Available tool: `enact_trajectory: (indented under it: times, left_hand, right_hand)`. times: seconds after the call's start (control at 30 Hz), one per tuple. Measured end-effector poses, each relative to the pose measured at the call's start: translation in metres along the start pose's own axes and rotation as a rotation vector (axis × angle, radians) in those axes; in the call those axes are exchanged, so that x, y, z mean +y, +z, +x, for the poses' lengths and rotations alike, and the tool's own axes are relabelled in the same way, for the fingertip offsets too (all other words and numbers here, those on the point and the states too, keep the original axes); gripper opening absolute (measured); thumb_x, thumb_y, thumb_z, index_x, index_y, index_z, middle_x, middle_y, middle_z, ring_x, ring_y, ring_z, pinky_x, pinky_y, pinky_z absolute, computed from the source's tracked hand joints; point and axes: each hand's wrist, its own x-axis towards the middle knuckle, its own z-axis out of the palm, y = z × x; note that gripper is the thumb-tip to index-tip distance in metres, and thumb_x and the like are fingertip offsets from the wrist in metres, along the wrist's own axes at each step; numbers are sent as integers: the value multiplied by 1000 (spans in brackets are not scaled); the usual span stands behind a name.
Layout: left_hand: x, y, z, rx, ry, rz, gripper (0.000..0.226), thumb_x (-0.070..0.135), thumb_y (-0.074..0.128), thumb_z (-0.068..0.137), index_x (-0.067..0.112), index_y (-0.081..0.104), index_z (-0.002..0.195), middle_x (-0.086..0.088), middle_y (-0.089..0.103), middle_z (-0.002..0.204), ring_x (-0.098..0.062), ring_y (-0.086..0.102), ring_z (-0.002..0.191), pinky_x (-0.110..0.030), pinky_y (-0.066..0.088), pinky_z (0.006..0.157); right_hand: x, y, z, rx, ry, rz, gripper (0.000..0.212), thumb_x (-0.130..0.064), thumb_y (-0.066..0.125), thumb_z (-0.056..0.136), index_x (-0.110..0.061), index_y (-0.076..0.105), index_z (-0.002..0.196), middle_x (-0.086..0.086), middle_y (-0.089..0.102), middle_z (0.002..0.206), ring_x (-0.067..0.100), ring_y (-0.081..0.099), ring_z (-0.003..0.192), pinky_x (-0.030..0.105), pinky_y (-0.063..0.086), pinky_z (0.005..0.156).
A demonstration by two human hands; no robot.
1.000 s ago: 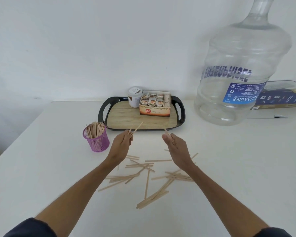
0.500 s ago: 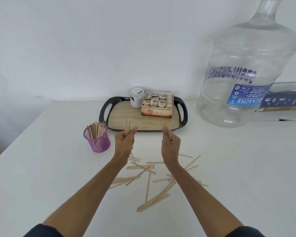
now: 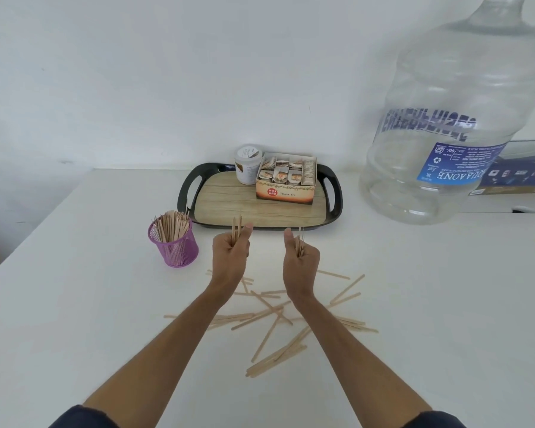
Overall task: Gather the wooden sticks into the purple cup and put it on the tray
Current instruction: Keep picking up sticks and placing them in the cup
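Observation:
A purple mesh cup (image 3: 176, 249) full of upright wooden sticks stands on the white table, left of my hands. My left hand (image 3: 230, 254) grips a few wooden sticks (image 3: 236, 227) pointing up. My right hand (image 3: 300, 257) grips another small bundle of sticks (image 3: 300, 242), also upright. Both hands hover just in front of the black tray (image 3: 188, 193) with its wood-pattern floor. Several loose sticks (image 3: 269, 316) lie scattered on the table beneath and behind my wrists.
On the tray stand a white jar (image 3: 247, 164) and an open box of tea bags (image 3: 286, 182). A large clear water bottle (image 3: 451, 125) lies at the right. A dark blue box (image 3: 519, 177) sits behind it.
Both hands turned their sticks from slanted to upright and drew a little closer together above the scattered pile. The cup and tray stayed put.

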Motion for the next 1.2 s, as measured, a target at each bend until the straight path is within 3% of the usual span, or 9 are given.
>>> enact_trajectory:
  times: [0.1, 0.23, 0.5, 0.7, 0.8, 0.93, 1.0, 1.07, 1.2]
  left_hand:
    - [4, -4, 2, -32, 107, 124, 57, 29, 58, 98, 13, 34, 49, 0, 28, 43, -12, 22, 41, -25, 22, 42]
    - [-6, -1, -10, -24, 131, 196, 57, 26, 60, 96, 23, 26, 51, 10, 24, 44, -8, 20, 43, -23, 21, 43]
    - [-31, 9, -25, 6, 13, 110, 54, 31, 56, 98, 20, 29, 51, 5, 26, 45, -7, 22, 43, -23, 21, 42]
    - [-25, 7, -24, 41, 34, 60, 57, 24, 57, 98, 13, 26, 52, -5, 21, 50, -11, 19, 46, -29, 21, 45]
    - [-23, 5, -20, 60, 42, 53, 58, 21, 61, 96, 12, 25, 52, -1, 21, 49, -10, 19, 46, -21, 25, 44]
    - [-35, 5, -32, 92, 10, 91, 59, 17, 65, 93, 24, 27, 48, 11, 23, 45, -7, 22, 44, -20, 26, 45]
    - [-43, 6, -41, 123, -9, 104, 60, 19, 64, 93, 26, 27, 46, 10, 23, 43, -7, 22, 43, -21, 24, 44]
    - [-45, 7, -44, 151, -21, 111, 61, 22, 65, 93, 26, 27, 46, 10, 23, 43, -7, 22, 43, -22, 25, 44]
    - [-36, 10, -37, 171, -1, 96, 63, 15, 70, 88, 25, 23, 48, 11, 21, 42, -7, 20, 43, -19, 28, 45]
  right_hand:
    - [-2, 0, -3, 9, -74, -2, 55, -35, 52, 100, -27, 23, 54, -12, 23, 46, 9, 19, 45, 24, 19, 43]
    - [12, -3, -13, 24, -38, -11, 52, -35, 52, 98, -18, 28, 56, -3, 25, 49, 11, 21, 48, 26, 21, 45]
    - [14, 2, -16, 66, -16, -69, 52, -42, 52, 95, -16, 29, 57, 1, 26, 52, 14, 23, 51, 30, 23, 47]
    - [-1, 5, -5, 60, -187, -56, 53, -37, 57, 96, -23, 21, 59, -8, 22, 50, 8, 18, 49, 24, 19, 45]
    - [9, 1, -12, 37, -204, -106, 41, -37, 60, 94, -22, 35, 65, -8, 28, 48, 8, 22, 45, 25, 20, 43]
    - [22, -2, -25, 26, -200, -97, 14, -35, 60, 95, -27, 48, 93, -10, 38, 45, 8, 29, 37, 16, 20, 41]
    - [27, -2, -30, 23, -203, -136, 22, -40, 58, 96, -30, 45, 81, -12, 41, 47, 8, 31, 38, 15, 21, 42]
    - [31, -2, -34, 18, -191, -203, 43, -44, 57, 95, -33, 32, 63, -11, 38, 48, 9, 27, 42, 17, 21, 43]
    - [32, 0, -35, 0, -154, -196, 54, -46, 55, 95, -35, 25, 51, -10, 31, 42, 6, 22, 42, 21, 20, 43]
